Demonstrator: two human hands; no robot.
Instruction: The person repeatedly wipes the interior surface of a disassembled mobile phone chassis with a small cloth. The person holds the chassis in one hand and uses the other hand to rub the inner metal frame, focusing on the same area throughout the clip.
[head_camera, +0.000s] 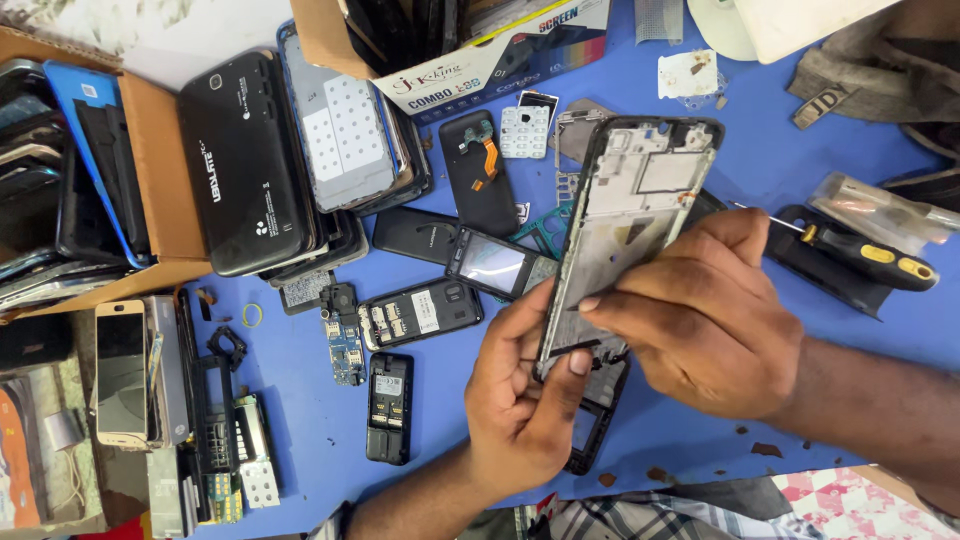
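Both hands grip a bare silver-and-black metal smartphone frame, held tilted above the blue counter near the middle. The left hand closes on its near end, thumb pressed to the edge; the right hand clamps the right side, fingers curled over it. Beneath lies a black phone shell (mostly hidden). A yellow-and-black screwdriver rests to the right, perhaps on a dark case.
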